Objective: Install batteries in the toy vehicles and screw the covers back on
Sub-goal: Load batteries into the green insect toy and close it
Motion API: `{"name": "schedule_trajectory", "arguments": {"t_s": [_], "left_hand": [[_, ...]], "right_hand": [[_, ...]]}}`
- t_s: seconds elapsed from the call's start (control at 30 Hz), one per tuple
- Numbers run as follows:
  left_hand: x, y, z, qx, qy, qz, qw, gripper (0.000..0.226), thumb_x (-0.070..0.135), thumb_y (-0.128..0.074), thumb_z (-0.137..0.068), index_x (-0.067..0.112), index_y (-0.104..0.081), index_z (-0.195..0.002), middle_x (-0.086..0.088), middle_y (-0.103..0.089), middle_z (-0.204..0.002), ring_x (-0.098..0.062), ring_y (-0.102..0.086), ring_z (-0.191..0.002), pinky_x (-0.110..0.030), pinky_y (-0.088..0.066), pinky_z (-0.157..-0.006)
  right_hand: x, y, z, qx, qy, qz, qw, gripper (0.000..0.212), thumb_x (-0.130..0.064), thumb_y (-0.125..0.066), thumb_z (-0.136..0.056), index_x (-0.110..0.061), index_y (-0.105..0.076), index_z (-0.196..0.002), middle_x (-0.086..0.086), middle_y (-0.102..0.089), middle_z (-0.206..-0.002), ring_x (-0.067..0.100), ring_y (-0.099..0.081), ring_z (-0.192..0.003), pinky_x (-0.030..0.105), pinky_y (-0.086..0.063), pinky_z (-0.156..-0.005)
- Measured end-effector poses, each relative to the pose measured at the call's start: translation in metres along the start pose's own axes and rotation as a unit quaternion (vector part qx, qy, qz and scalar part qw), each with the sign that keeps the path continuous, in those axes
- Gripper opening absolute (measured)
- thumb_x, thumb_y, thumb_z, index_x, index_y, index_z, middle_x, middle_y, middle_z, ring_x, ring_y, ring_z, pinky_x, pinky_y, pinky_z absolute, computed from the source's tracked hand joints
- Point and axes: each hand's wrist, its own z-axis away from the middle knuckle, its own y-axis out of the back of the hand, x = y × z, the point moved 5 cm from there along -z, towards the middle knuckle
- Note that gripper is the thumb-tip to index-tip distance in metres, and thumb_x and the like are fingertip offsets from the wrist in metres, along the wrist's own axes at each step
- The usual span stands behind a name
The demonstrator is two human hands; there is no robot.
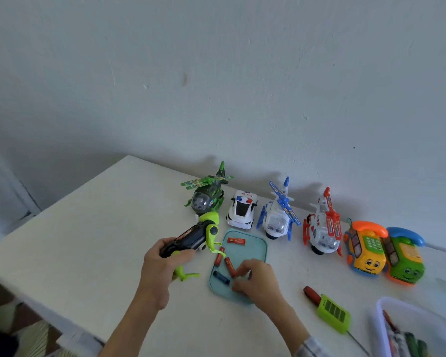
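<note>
Now the left hand (162, 264) curls its fingers round the black and green toy (191, 238) above the table (88, 228) | right hand (255, 276) pinches a red battery (236, 288) on the blue tray (252, 249) | green cover (333, 315) lies near, to the right.

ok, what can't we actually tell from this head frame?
- Right hand: its fingers cover whatever it is picking from the teal tray.
- Green toy: battery bay hidden by left hand.
- White bin: contents cut off by frame edge.
- Battery labels: too small.
</note>
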Motion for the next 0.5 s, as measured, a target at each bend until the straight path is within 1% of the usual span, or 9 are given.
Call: {"name": "schedule_trajectory", "arguments": {"t_s": [0.03,0.07,0.1,0.17,0.23,0.3,0.33,0.4,0.5], "left_hand": [[-0.002,-0.002,0.000,-0.006,0.004,-0.002,1.000,0.069,0.024,-0.079,-0.029,0.011,-0.064,-0.094,-0.001,-0.062,-0.074,-0.021,-0.052,-0.069,-0.037,-0.042,-0.068],[-0.003,-0.003,-0.001,-0.010,0.005,-0.005,1.000,0.068,0.022,-0.079,-0.029,0.012,-0.064,-0.095,0.000,-0.063,-0.075,-0.021,-0.052,-0.069,-0.036,-0.042,-0.068],[-0.005,-0.005,-0.001,-0.015,0.004,-0.007,1.000,0.066,0.019,-0.080,-0.030,0.013,-0.063,-0.094,0.002,-0.064,-0.073,-0.020,-0.053,-0.070,-0.037,-0.042,-0.068],[-0.008,-0.009,0.000,-0.024,0.005,-0.013,1.000,0.065,0.018,-0.079,-0.031,0.014,-0.063,-0.093,0.006,-0.066,-0.070,-0.018,-0.054,-0.070,-0.036,-0.043,-0.069],[-0.009,-0.013,0.003,-0.036,-0.007,-0.035,0.999,0.073,0.026,-0.078,-0.026,0.014,-0.063,-0.097,0.005,-0.067,-0.075,-0.014,-0.058,-0.068,-0.030,-0.046,-0.064],[-0.007,-0.018,0.006,-0.059,-0.037,-0.053,0.996,0.075,0.029,-0.078,-0.027,0.013,-0.064,-0.099,0.002,-0.070,-0.081,-0.009,-0.062,-0.066,-0.023,-0.049,-0.059],[-0.006,-0.022,0.008,-0.072,-0.051,-0.060,0.994,0.074,0.028,-0.079,-0.029,0.012,-0.065,-0.100,0.003,-0.071,-0.081,-0.007,-0.064,-0.067,-0.020,-0.050,-0.058],[-0.002,-0.028,0.012,-0.090,-0.074,-0.077,0.990,0.069,0.019,-0.081,-0.033,0.011,-0.065,-0.100,0.003,-0.074,-0.080,-0.006,-0.066,-0.068,-0.016,-0.050,-0.058],[0.003,-0.039,0.018,-0.112,-0.114,-0.115,0.980,0.060,0.015,-0.082,-0.040,0.014,-0.066,-0.098,0.000,-0.074,-0.084,-0.010,-0.068,-0.073,-0.018,-0.051,-0.059]], "right_hand": [[-0.001,-0.003,0.001,-0.016,0.022,0.058,0.998,0.011,-0.023,-0.072,-0.072,-0.029,-0.065,-0.076,-0.007,-0.055,-0.086,0.009,-0.051,-0.074,0.025,-0.043,-0.072],[-0.002,-0.006,0.002,-0.030,0.044,0.112,0.992,0.010,-0.029,-0.071,-0.074,-0.028,-0.068,-0.084,-0.007,-0.051,-0.090,0.012,-0.051,-0.082,0.026,-0.040,-0.076],[-0.001,-0.008,0.003,-0.038,0.058,0.154,0.986,0.017,-0.033,-0.069,-0.077,-0.027,-0.070,-0.092,-0.007,-0.048,-0.093,0.014,-0.050,-0.089,0.026,-0.036,-0.078],[0.004,-0.010,0.005,-0.041,0.069,0.187,0.979,0.021,-0.035,-0.064,-0.083,-0.025,-0.069,-0.101,-0.008,-0.042,-0.096,0.017,-0.048,-0.098,0.028,-0.031,-0.081],[0.007,-0.012,0.006,-0.035,0.073,0.179,0.981,0.019,-0.033,-0.058,-0.088,-0.025,-0.069,-0.101,-0.007,-0.042,-0.098,0.017,-0.046,-0.101,0.029,-0.032,-0.083],[0.009,-0.006,0.006,0.001,0.066,0.115,0.991,0.012,-0.032,-0.057,-0.090,-0.026,-0.067,-0.092,-0.008,-0.045,-0.097,0.015,-0.046,-0.098,0.025,-0.035,-0.083],[0.010,0.000,0.005,0.029,0.053,0.053,0.997,0.007,-0.029,-0.059,-0.090,-0.027,-0.063,-0.084,-0.008,-0.049,-0.093,0.013,-0.048,-0.093,0.021,-0.036,-0.080],[0.013,0.019,0.006,0.086,0.009,-0.089,0.992,0.014,-0.017,-0.061,-0.089,-0.025,-0.059,-0.078,-0.007,-0.057,-0.081,0.009,-0.053,-0.076,0.015,-0.040,-0.068],[0.018,0.051,0.009,0.146,-0.031,-0.243,0.959,0.017,-0.003,-0.061,-0.088,-0.016,-0.064,-0.078,0.001,-0.063,-0.069,0.009,-0.054,-0.053,0.027,-0.047,-0.057]]}}
